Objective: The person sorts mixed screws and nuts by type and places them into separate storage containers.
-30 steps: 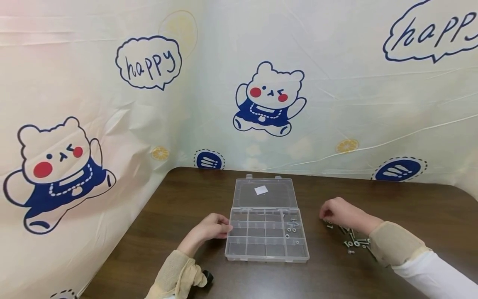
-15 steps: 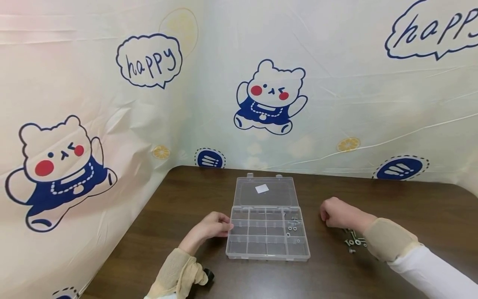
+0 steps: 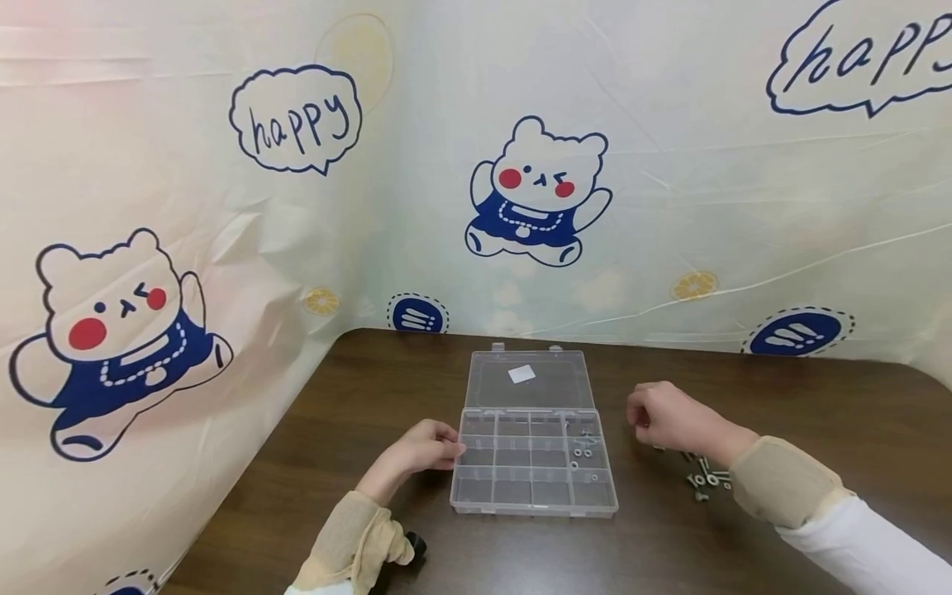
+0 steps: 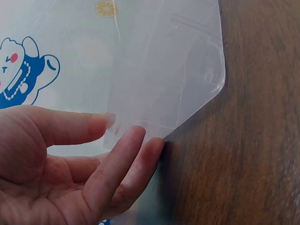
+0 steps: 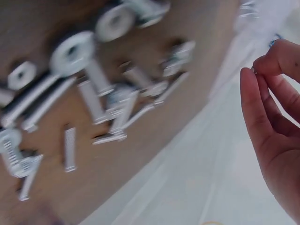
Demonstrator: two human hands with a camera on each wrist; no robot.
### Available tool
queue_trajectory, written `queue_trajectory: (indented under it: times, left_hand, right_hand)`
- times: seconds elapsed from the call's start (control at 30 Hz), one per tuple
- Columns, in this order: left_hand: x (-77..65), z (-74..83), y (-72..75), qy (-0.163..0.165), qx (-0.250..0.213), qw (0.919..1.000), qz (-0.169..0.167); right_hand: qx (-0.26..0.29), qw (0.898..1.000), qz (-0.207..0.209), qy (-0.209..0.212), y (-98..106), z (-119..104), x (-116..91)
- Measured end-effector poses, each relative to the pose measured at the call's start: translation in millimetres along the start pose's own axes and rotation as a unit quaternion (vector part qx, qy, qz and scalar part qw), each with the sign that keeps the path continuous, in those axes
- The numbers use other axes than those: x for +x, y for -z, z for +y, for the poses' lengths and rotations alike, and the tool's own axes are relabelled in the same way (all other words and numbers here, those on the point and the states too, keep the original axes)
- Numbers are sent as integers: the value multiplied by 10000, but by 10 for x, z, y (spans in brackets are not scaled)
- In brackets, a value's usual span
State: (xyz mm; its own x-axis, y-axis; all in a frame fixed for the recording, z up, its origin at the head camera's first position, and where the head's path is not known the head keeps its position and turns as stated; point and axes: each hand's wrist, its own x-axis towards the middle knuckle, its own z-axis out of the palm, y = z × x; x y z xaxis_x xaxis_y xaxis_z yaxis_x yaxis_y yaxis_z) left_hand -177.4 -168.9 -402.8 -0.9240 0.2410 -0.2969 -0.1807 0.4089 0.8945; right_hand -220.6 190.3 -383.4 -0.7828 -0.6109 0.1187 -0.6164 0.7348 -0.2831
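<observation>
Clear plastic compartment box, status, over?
Left hand holds left edge of box. Right hand seemingly pinches tiny silvery piece, right of box. Transparent lid open; no obstacle visible between.

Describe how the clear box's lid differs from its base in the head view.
The lid lies folded open on the far side; the base sits nearer the person. The lid is one undivided panel, while the base is split into a grid of compartments. The lid shows a white slip; the base holds small metal pieces in its right-hand column. Both are see-through and roughly rectangular.
</observation>
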Motion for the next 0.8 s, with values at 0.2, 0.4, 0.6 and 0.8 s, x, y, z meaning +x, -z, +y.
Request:
queue_trajectory:
  times: [0.2,0.4,0.6,0.8]
  left_hand:
    - [-1,-10,10,-63,-45,10000,-7]
    - [-6,-24,7,-52,-47,10000,14]
    - [3,-38,8,-95,-38,9999,39]
    - [-9,-24,7,-60,-69,10000,30]
  right_hand:
    - [260,9952,537,774,32,-261,42]
    - [820,9876,449,1261,-64,-429,88]
    - [975,9789,444,1739,-152,-442,121]
    - [873,9817,157,1682,-97,-447,83]
